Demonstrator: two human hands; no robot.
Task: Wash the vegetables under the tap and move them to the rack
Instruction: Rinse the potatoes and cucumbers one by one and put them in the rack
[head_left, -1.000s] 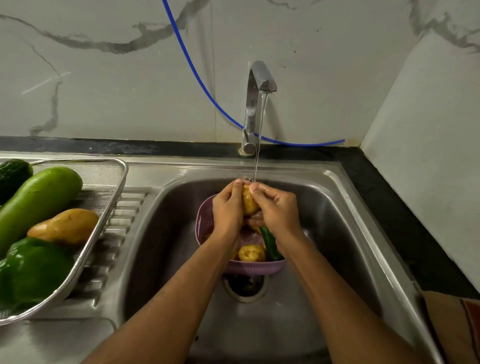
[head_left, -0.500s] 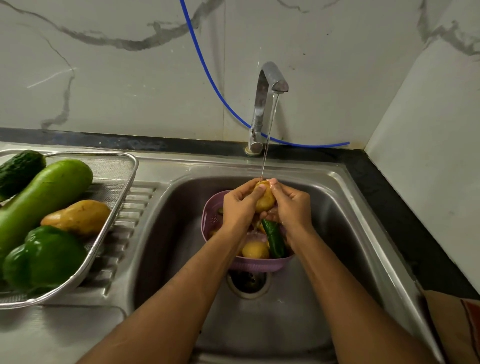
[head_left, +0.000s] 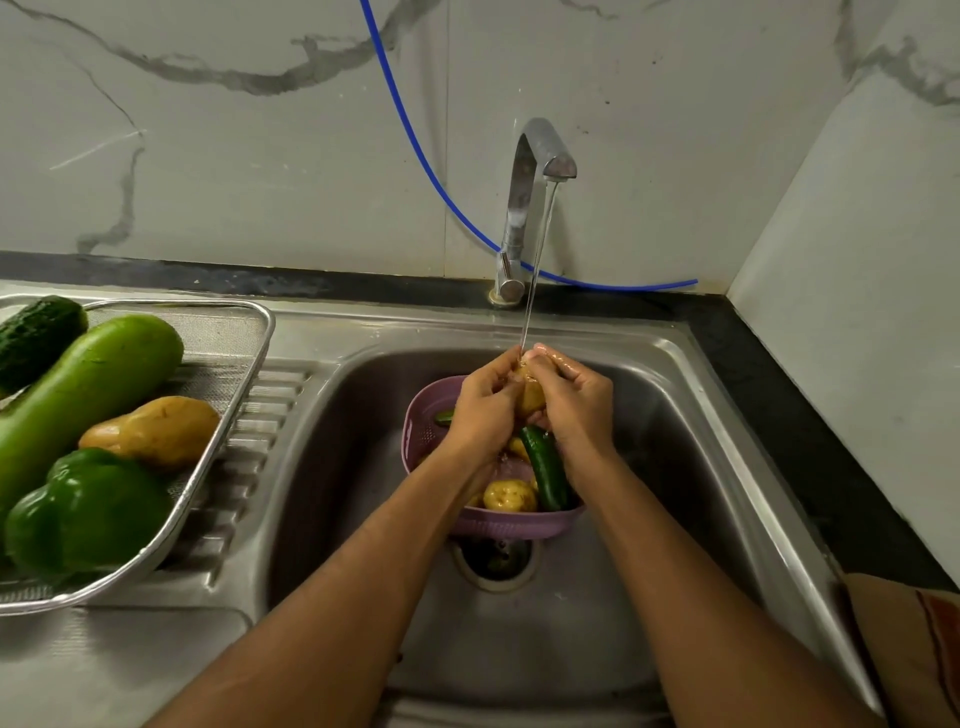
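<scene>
Potato (head_left: 531, 397) clasped between fingers of left hand (head_left: 480, 410) and right hand (head_left: 574, 402), under tap (head_left: 540, 171) stream, above purple basket (head_left: 498, 525).

Purple colander (head_left: 423, 415), green pepper (head_left: 88, 512), blue hose (head_left: 415, 140), marbled wall (head_left: 234, 156)

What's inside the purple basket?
In the basket: a potato and a cucumber. Something green peeks out at the back. The hands cover the rest.

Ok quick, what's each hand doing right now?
Left hand: curled round the potato, holding it under the tap.
Right hand: also gripping that same potato.
</scene>
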